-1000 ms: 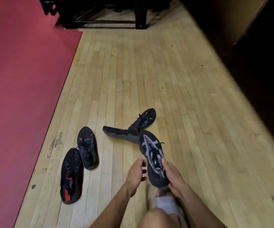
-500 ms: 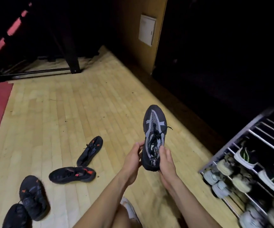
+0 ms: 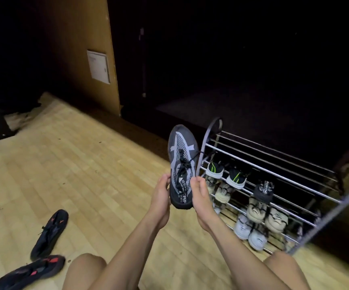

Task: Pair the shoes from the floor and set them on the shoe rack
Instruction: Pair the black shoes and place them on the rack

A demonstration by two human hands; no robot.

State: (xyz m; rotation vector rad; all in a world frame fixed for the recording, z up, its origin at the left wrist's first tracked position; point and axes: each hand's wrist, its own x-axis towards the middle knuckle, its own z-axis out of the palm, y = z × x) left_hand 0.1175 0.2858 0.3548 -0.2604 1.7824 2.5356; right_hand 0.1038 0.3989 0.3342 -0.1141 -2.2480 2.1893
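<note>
A black and grey sneaker (image 3: 182, 162) with black laces is held up in the air, toe pointing away from me. My left hand (image 3: 160, 195) grips its left heel side and my right hand (image 3: 202, 197) grips its right heel side. Just right of it stands the metal shoe rack (image 3: 274, 162), with bare top bars and several pairs on its lower tiers. Two black shoes with red marks lie on the wooden floor at lower left, one (image 3: 50, 234) angled upward and one (image 3: 29, 273) lying flatter.
On the rack sit white-black sneakers with green stripes (image 3: 225, 173), beige shoes (image 3: 265, 212) and pale grey shoes (image 3: 249, 233). A wooden wall panel with a white plate (image 3: 98, 66) rises behind. Beyond the rack is a dark area. My bare knees are at the bottom.
The view has swung right from the floor shoes to the rack. The sneaker, lifted off the floor, has travelled with both hands toward the rack's left end.
</note>
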